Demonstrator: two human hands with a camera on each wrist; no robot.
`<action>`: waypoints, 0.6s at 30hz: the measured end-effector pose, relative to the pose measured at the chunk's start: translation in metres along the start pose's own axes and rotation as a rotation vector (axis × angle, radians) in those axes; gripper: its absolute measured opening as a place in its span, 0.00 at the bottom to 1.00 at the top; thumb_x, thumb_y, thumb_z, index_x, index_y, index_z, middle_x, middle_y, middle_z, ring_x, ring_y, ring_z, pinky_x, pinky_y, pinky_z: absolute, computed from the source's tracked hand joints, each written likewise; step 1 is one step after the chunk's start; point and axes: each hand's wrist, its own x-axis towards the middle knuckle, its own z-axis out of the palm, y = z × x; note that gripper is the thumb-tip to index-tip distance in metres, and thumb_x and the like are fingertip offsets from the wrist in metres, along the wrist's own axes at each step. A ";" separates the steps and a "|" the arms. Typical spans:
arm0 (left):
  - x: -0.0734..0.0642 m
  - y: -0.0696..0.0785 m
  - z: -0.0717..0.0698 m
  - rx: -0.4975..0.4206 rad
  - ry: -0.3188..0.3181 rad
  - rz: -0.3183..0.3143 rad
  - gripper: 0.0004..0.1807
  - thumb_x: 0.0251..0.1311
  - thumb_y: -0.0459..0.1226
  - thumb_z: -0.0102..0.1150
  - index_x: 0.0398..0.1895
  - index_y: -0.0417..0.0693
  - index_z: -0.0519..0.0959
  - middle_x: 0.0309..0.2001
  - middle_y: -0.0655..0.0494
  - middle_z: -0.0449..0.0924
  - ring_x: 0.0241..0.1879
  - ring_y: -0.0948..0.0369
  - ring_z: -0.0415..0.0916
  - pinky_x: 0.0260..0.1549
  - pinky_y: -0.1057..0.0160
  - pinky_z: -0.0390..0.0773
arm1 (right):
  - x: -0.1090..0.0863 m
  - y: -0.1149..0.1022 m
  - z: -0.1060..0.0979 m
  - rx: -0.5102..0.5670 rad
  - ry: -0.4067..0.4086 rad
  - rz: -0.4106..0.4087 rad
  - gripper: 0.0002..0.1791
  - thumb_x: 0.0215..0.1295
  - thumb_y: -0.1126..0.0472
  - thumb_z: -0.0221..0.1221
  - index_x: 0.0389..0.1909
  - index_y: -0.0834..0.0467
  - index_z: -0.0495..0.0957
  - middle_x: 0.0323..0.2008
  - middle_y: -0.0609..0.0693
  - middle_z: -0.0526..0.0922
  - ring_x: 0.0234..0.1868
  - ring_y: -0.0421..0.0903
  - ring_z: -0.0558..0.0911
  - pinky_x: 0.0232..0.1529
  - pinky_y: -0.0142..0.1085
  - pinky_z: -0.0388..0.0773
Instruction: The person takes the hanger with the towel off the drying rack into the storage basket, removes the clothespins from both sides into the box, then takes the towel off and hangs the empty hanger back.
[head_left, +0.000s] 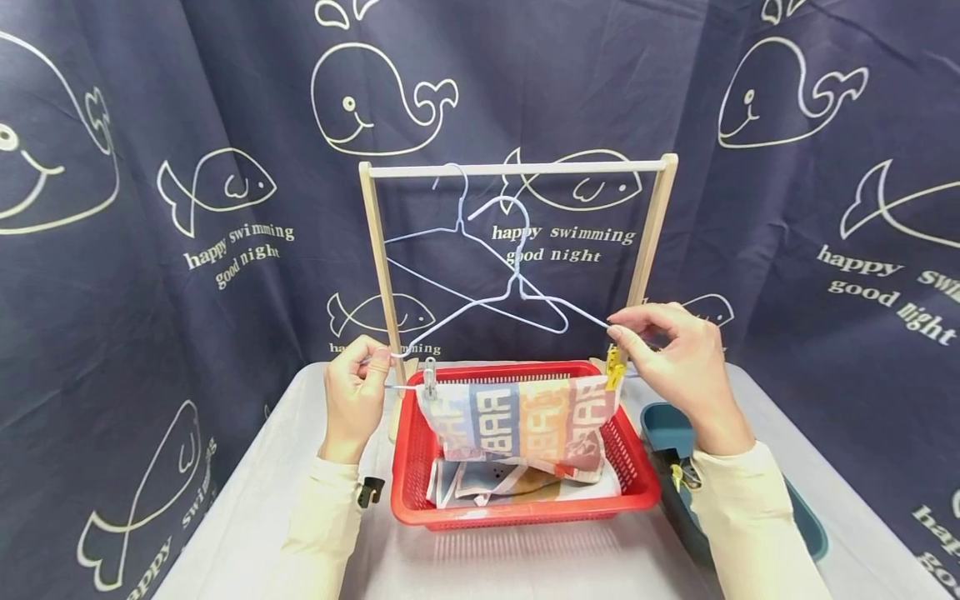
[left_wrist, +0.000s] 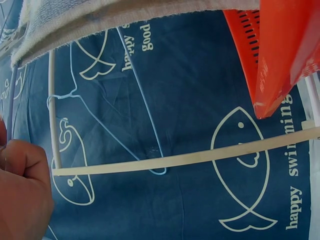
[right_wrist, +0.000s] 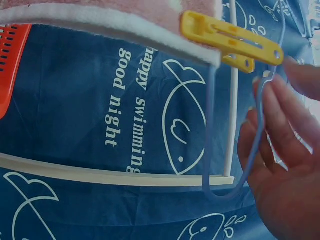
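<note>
Between both hands a light blue clothes hanger [head_left: 518, 258] is held up over the red basket, its hook free of the rack's bar. A small towel [head_left: 528, 417] with coloured blocks and letters hangs over its lower bar. My left hand [head_left: 354, 400] pinches the hanger's left end, beside a grey clothespin [head_left: 430, 377] on the towel's corner. With thumb and fingertips my right hand [head_left: 682, 367] pinches the right shoulder of the hanger. A yellow clothespin [right_wrist: 225, 37] grips the towel's right corner, close to those fingers in the right wrist view.
Behind stands a wooden rack [head_left: 651, 229], with another blue hanger [head_left: 459, 208] hooked on its bar. Folded cloths [head_left: 517, 483] lie in the red basket [head_left: 525, 510] below. A teal tray [head_left: 810, 525] with a yellow clothespin [head_left: 677, 477] is partly hidden by the right forearm.
</note>
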 end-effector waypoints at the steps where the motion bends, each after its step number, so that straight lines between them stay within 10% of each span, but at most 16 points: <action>1: 0.000 0.000 0.000 -0.005 0.002 0.004 0.11 0.67 0.29 0.59 0.24 0.43 0.81 0.14 0.58 0.74 0.11 0.71 0.57 0.10 0.67 0.56 | 0.000 -0.001 -0.001 0.010 0.027 0.007 0.08 0.61 0.62 0.72 0.41 0.51 0.90 0.33 0.46 0.89 0.36 0.30 0.80 0.39 0.23 0.72; 7: 0.000 -0.001 0.000 -0.003 0.020 0.008 0.10 0.67 0.30 0.59 0.25 0.41 0.81 0.14 0.57 0.74 0.11 0.71 0.58 0.10 0.67 0.56 | -0.006 -0.006 -0.011 0.048 0.190 0.047 0.10 0.62 0.64 0.70 0.45 0.55 0.90 0.38 0.52 0.90 0.38 0.20 0.80 0.46 0.18 0.72; 18: 0.003 0.013 0.001 0.016 0.090 0.009 0.11 0.65 0.23 0.57 0.23 0.35 0.79 0.10 0.52 0.69 0.12 0.75 0.55 0.11 0.69 0.53 | -0.020 -0.014 -0.017 -0.033 -0.002 -0.052 0.15 0.59 0.68 0.70 0.47 0.55 0.89 0.40 0.49 0.89 0.39 0.36 0.82 0.50 0.15 0.70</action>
